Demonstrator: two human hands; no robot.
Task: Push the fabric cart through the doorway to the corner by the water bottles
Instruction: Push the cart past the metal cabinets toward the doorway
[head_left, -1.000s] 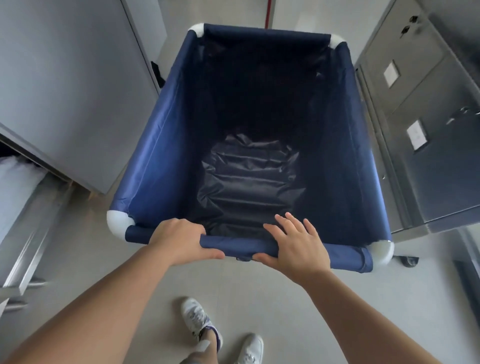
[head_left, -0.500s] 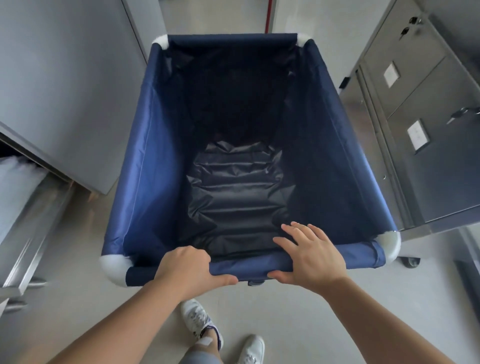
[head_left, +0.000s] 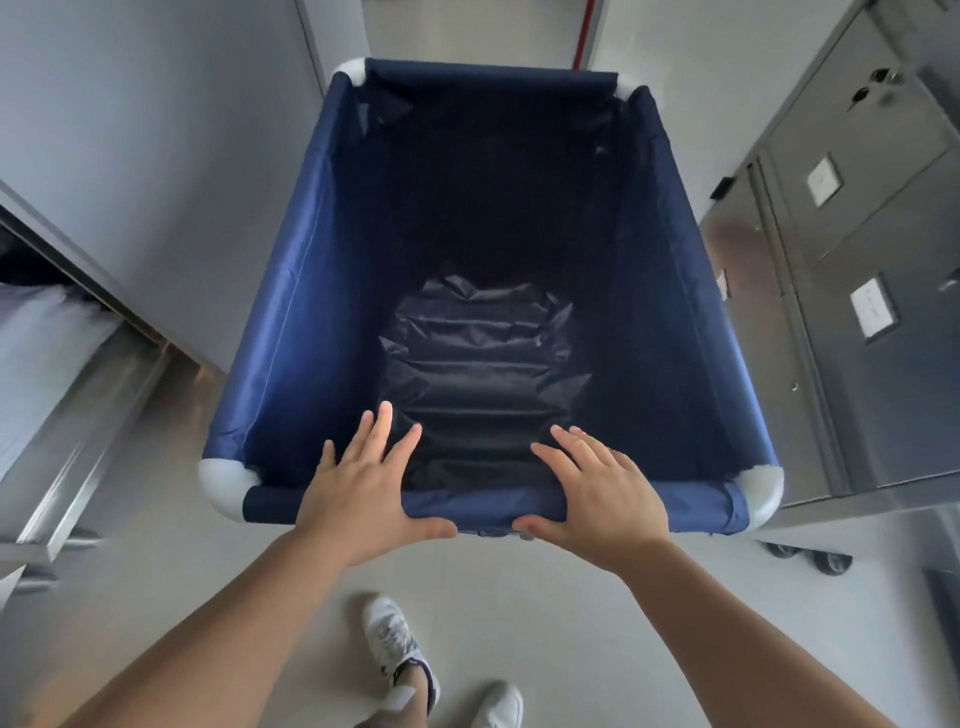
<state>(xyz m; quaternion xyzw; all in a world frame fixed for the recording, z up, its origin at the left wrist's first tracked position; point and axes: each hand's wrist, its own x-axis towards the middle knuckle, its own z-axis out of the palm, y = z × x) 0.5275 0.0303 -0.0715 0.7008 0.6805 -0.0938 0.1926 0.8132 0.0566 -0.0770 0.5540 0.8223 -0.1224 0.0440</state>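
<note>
The navy fabric cart (head_left: 291, 291) with white corner joints fills the middle of the view, and it is empty inside. Its far end points at a narrow opening (head_left: 467, 31) between a grey wall and a steel cabinet. My left hand (head_left: 363, 488) lies on the near rail with its fingers spread flat over the rim and its thumb under the rail. My right hand (head_left: 602, 493) rests beside it the same way, fingers stretched out and thumb below. No water bottles are in view.
A grey wall panel (head_left: 156, 156) runs close along the cart's left side, with a steel shelf frame (head_left: 78, 415) below it. Steel cabinets (head_left: 857, 260) with labelled doors stand tight against the right side. A cart wheel (head_left: 810, 556) shows at the near right corner. My feet are on pale floor.
The cart has straightened and swung slightly right again. My left hand has loosened from a closed grip on the rail to flat, spread fingers. My right hand keeps its flat pose.
</note>
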